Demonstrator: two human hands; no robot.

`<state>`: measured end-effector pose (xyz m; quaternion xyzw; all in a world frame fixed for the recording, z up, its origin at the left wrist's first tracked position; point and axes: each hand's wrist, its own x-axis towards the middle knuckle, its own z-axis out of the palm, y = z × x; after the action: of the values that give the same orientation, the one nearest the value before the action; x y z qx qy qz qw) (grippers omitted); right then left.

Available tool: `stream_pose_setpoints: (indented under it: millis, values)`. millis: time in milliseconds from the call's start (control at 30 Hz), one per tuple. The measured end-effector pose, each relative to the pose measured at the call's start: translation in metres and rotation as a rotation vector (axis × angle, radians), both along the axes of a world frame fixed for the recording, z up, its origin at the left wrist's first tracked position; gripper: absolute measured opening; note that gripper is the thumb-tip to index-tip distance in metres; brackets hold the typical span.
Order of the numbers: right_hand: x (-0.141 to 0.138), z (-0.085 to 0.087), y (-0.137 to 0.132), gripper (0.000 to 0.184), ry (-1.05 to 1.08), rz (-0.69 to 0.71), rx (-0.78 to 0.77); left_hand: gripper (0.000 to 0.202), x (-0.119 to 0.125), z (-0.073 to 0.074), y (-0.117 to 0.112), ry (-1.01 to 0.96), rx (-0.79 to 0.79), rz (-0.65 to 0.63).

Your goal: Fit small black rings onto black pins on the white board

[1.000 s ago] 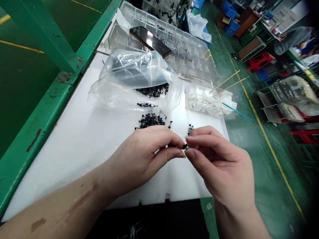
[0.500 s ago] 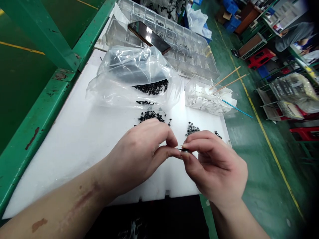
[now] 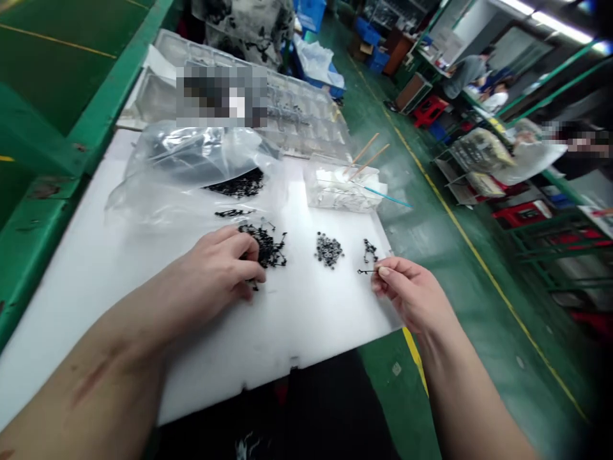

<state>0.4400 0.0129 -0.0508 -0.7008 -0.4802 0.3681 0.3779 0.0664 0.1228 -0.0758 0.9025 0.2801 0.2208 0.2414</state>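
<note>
The right hand (image 3: 407, 291) is pinching one thin black part (image 3: 366, 271) in a tight thumb-and-finger grip. Just past this grip, a small sorted heap (image 3: 369, 250) and a heap of round beaded pieces (image 3: 328, 250) are lying apart. The left hand (image 3: 215, 268) is touching a large tangled black heap (image 3: 263, 246), but I cannot tell if it is holding any piece.

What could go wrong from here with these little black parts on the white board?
The little black part pinched in the right hand could slip and, since it is near the edge of the white board, might fall to the floor. The left hand, working in the black pile, could push pieces into the round black bits, mixing them. Bumping the open plastic bag might spill more parts.
</note>
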Motion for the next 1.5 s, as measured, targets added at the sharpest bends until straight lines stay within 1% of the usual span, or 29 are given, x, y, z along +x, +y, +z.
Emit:
stream_pose_setpoints:
  millis: [67,133,200,267,367,467,533,600,667,733,767,833,933,1000,1067,1133,1200,1267,1333,1400,1467,1500]
  values:
    - [0.021,0.004,0.001,0.045,-0.083,-0.003,-0.074,0.014,0.001,-0.011,0.003,0.010,0.037,-0.003]
    - [0.033,0.004,0.005,0.044,-0.182,-0.028,-0.106,0.019,0.002,-0.017,0.006,0.050,0.058,-0.009]
    - [0.039,0.001,0.013,0.041,-0.277,-0.071,-0.094,0.026,0.005,-0.020,0.006,0.087,0.071,-0.012]
    - [0.042,-0.006,0.022,0.041,-0.350,-0.114,-0.056,0.030,0.006,-0.019,0.005,0.089,0.078,-0.008]
    - [0.044,-0.013,0.033,0.042,-0.425,-0.163,0.015,0.028,0.009,-0.014,0.002,0.032,0.059,0.007]
    - [0.041,-0.015,0.033,0.041,-0.483,-0.241,0.121,0.020,0.011,-0.002,-0.004,-0.063,0.013,0.060]
    - [0.032,-0.014,0.028,0.036,-0.498,-0.276,0.194,0.017,0.012,0.008,-0.008,-0.124,-0.013,0.116]
    - [0.018,-0.011,0.022,0.032,-0.486,-0.275,0.246,0.015,0.013,0.018,-0.013,-0.190,-0.067,0.146]
    - [-0.001,-0.006,0.018,0.027,-0.482,-0.214,0.303,0.013,0.013,0.024,-0.017,-0.274,-0.183,0.227]
    - [-0.021,0.000,0.017,0.019,-0.490,-0.097,0.387,0.010,0.014,0.026,-0.020,-0.361,-0.354,0.316]
    - [-0.032,0.004,0.017,0.015,-0.497,-0.030,0.435,0.009,0.015,0.025,-0.022,-0.414,-0.449,0.333]
    - [-0.054,0.012,0.019,0.009,-0.483,0.104,0.508,0.008,0.018,0.024,-0.025,-0.547,-0.650,0.301]
    - [-0.085,0.025,0.022,0.010,-0.362,0.287,0.540,0.012,0.026,0.025,-0.029,-0.781,-0.908,0.241]
    - [-0.103,0.030,0.025,0.014,-0.254,0.386,0.524,0.013,0.031,0.026,-0.031,-0.877,-1.026,0.208]
    - [-0.117,0.034,0.028,0.020,-0.176,0.446,0.508,0.014,0.034,0.027,-0.033,-0.922,-1.114,0.144]
    - [-0.127,0.036,0.031,0.024,-0.128,0.491,0.516,0.015,0.034,0.027,-0.035,-0.958,-1.174,0.072]
    - [-0.131,0.036,0.035,0.024,-0.090,0.529,0.530,0.020,0.034,0.027,-0.035,-0.983,-1.201,0.031]
    - [-0.133,0.035,0.037,0.021,-0.061,0.550,0.531,0.026,0.034,0.027,-0.036,-0.982,-1.214,0.021]
    - [-0.132,0.034,0.038,0.021,-0.048,0.541,0.526,0.027,0.033,0.028,-0.036,-0.948,-1.211,0.039]
    - [-0.130,0.034,0.037,0.023,-0.046,0.521,0.529,0.019,0.033,0.030,-0.035,-0.878,-1.161,0.053]
    - [-0.129,0.034,0.037,0.024,-0.038,0.504,0.530,0.009,0.032,0.032,-0.035,-0.775,-1.061,0.056]
    - [-0.128,0.034,0.036,0.024,-0.028,0.500,0.523,0.008,0.032,0.032,-0.035,-0.723,-1.003,0.055]
